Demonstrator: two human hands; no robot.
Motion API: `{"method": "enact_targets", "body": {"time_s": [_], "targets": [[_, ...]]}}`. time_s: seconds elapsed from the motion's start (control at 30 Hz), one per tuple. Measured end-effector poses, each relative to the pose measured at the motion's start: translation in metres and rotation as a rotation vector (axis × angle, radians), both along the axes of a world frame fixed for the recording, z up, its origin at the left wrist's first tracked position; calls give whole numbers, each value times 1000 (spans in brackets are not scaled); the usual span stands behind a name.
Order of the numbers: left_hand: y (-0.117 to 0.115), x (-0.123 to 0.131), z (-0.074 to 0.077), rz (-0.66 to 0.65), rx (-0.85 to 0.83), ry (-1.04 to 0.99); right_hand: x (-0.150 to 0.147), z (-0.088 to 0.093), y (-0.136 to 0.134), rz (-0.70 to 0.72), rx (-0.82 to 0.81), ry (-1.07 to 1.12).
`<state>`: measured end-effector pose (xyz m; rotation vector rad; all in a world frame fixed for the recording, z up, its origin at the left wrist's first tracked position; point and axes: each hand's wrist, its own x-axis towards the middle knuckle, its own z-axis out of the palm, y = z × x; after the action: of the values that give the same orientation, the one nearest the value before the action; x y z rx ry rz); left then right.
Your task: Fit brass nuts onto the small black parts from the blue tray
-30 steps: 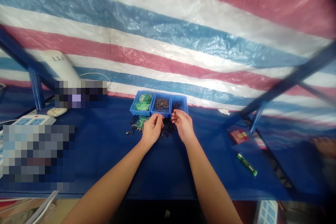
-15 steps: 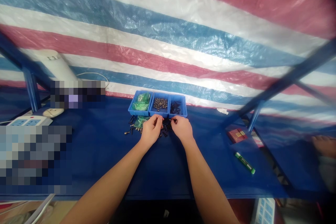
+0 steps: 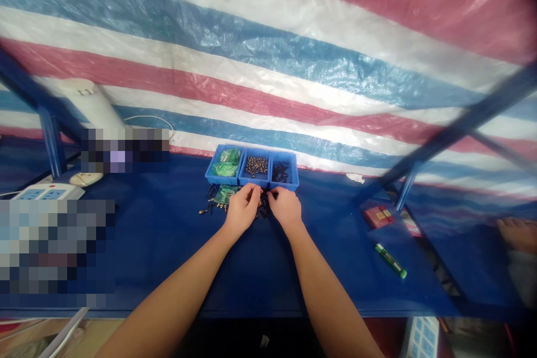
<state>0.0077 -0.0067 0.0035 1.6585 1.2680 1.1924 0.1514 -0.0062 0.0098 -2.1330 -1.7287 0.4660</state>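
Note:
My left hand [image 3: 242, 206] is closed in a pinch in front of the middle blue bin. Close on its right, my right hand [image 3: 286, 206] pinches too, with its fingertips towards the left ones. What either hold contains is too small to make out. Between and beneath the fingers lie dark screws [image 3: 263, 213]. A green packet [image 3: 224, 194] and several loose brass-coloured screws [image 3: 203, 211] lie left of my left hand. Behind stand three joined blue bins: the left bin [image 3: 213, 180] holds green packets, the middle bin [image 3: 254, 183] brass-coloured pieces, the right bin [image 3: 285, 185] black screws.
On the blue table [image 3: 168, 257] to the right are a red box [image 3: 378, 216] and a green tube [image 3: 390, 260]. A power strip [image 3: 48, 192] and a white cylinder [image 3: 90, 103] stand left. Another person's hand [image 3: 518, 233] shows at far right. Striped sheeting hangs behind.
My right hand has moved left, bringing its fingertips closer to my left hand. The left hand stays almost in place, and the bins have not moved.

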Motion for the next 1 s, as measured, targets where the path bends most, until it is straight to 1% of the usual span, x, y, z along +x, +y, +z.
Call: {"method": "enact_targets", "body": {"time_s": [0.23, 0.4, 0.53, 0.6, 0.63, 0.7, 0.77, 0.83, 0.87, 0.93, 1.0], "targets": [[2, 0, -1, 20, 29, 9, 1, 3, -6, 113, -19, -36], [2, 0, -2, 11, 34, 27, 3, 2, -4, 62, -10, -36], [3, -1, -2, 10, 37, 22, 5, 0, -2, 65, 41, 40], [4, -2, -2, 18, 40, 32, 5, 0, -1, 85, 109, 155], [4, -3, -2, 35, 44, 37, 4, 0, 0, 98, 148, 248], [5, -3, -1, 84, 63, 35, 1, 1, 1, 124, 198, 518], [6, -4, -1, 105, 82, 16, -3, 2, 2, 134, 197, 848], [7, -4, -1, 65, 85, -5, -9, 2, 2, 124, 172, 1126], [7, -3, -1, 39, 83, -9, -11, 2, 2, 115, 161, 1216], [7, -3, -2, 9, 84, -7, -15, 2, 2, 105, 149, 1294], [7, -2, -4, 6, 88, -6, -17, 2, 1, 104, 169, 1275]]}}
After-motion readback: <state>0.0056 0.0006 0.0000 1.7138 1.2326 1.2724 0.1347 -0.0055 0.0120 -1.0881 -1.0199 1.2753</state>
